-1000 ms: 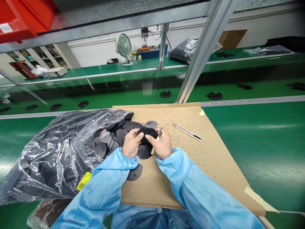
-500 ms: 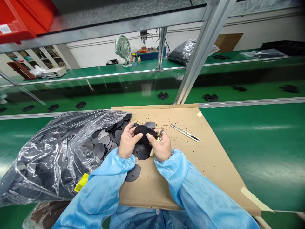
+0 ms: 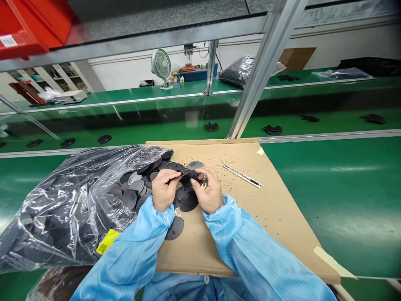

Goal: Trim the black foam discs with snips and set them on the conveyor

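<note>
My left hand [image 3: 163, 189] and my right hand [image 3: 209, 190] meet over a cardboard sheet [image 3: 250, 200], both closed on one black plastic disc [image 3: 184, 174] held nearly edge-on between them. My right hand also grips a small metal tool [image 3: 204, 180] that pokes out by the thumb. Under the hands lies a spill of black discs [image 3: 147, 184] from a large clear plastic bag [image 3: 62, 209] on the left. One disc [image 3: 175, 228] lies alone beside my left sleeve.
A slim metal blade tool [image 3: 242, 175] and small black trimmings lie on the cardboard to the right. Beyond runs a green conveyor [image 3: 156, 125] carrying black parts [image 3: 273, 130]. A slanted metal post [image 3: 260, 75] rises ahead. A fan [image 3: 161, 67] and another bag stand further back.
The disc between my hands has turned from facing me to nearly edge-on. Both hands have stayed over the pile.
</note>
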Available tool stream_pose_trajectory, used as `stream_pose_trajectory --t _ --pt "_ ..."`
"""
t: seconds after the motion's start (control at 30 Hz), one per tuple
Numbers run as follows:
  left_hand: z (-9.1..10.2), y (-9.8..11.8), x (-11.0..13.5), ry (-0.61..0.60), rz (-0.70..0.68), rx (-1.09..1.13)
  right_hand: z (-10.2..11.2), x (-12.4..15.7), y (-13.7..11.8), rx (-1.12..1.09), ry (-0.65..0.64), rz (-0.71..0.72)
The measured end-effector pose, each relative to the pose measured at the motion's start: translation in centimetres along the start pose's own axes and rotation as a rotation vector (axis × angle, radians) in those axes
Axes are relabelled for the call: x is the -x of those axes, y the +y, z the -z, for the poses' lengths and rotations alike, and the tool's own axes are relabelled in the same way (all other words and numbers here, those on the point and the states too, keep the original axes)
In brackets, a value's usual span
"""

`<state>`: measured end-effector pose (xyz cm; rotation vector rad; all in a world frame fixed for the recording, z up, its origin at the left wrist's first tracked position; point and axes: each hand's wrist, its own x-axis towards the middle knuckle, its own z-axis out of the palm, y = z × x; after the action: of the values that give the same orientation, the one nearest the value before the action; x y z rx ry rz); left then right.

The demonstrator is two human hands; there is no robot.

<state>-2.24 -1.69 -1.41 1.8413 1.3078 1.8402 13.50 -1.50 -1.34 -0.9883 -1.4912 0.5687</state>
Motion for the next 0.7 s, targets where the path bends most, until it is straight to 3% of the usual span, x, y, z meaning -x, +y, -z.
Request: stream_pose_trajectory --t 0.17,0.3,0.5,0.6,0.7 --pt "-0.2 0.0 0.2 -0.011 0.007 0.002 -0.1 0.0 -0.1 -0.012 -0.027 0.009" --pt "-0.3 0.2 0.1 -0.053 0.115 0.075 0.2 -0.2 -0.1 0.018 -0.043 0.034" --pt "-0.8 -0.3 -0.1 -0.038 0.577 0.412 0.5 -0.1 -0.6 0.05 -0.111 -0.015" --pt "-1.0 -0.4 -0.1 -0.095 0.811 0.549 0.4 0.1 -1.0 -0.008 -0.104 0.065" --pt "-1.0 -0.1 -0.1 -0.154 0.927 0.635 0.3 0.3 -1.2 -0.026 -0.064 0.161"
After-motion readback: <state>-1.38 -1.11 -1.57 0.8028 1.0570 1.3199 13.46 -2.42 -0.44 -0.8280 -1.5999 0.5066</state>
